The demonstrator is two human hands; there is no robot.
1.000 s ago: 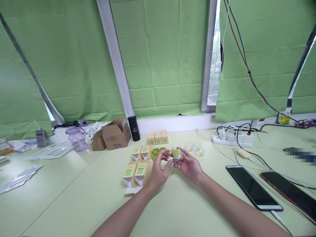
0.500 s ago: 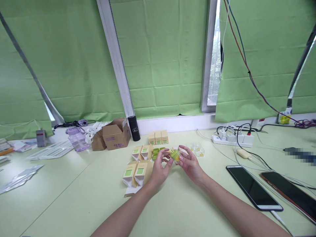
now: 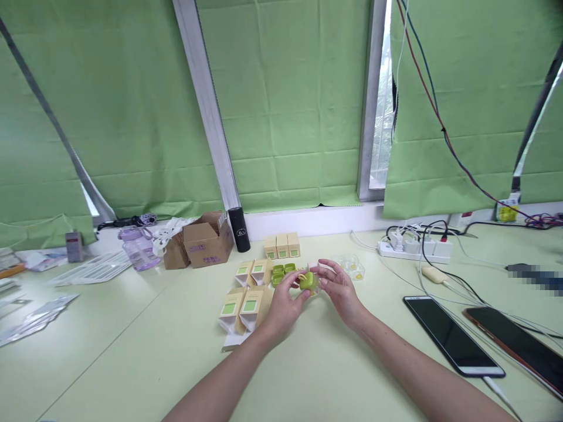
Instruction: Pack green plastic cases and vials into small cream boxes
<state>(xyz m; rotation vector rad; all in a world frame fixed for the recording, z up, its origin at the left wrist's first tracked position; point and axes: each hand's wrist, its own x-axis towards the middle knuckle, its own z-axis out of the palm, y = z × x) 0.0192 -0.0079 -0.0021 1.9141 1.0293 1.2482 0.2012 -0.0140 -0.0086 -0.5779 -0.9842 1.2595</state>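
Note:
Between my hands, just over the table, is a small green case point(image 3: 307, 281) with a clear part on its right side and some thin yellow pieces at its upper left. My left hand point(image 3: 284, 305) pinches it from the left, thumb in front. From the right, my right hand point(image 3: 342, 291) closes its thumb and fingers on the clear side. Beyond my left hand lie several green square cases point(image 3: 278, 269). Behind my right hand are clear round-lobed containers point(image 3: 352, 265) with yellow spots in them. To the left stand several open tan cartons point(image 3: 250, 306) with green labels.
Small tan boxes point(image 3: 282, 245) stand in a row farther back, near a black cylinder point(image 3: 238, 230) and a cardboard box point(image 3: 209, 243). A purple bottle point(image 3: 138, 249) is at left. On the right are a power strip point(image 3: 413, 251), cables and a phone point(image 3: 453, 334).
The green case has been turned in my fingers, so its green face shows more and the yellow spot inside shows less. Both hands stay in nearly the same place.

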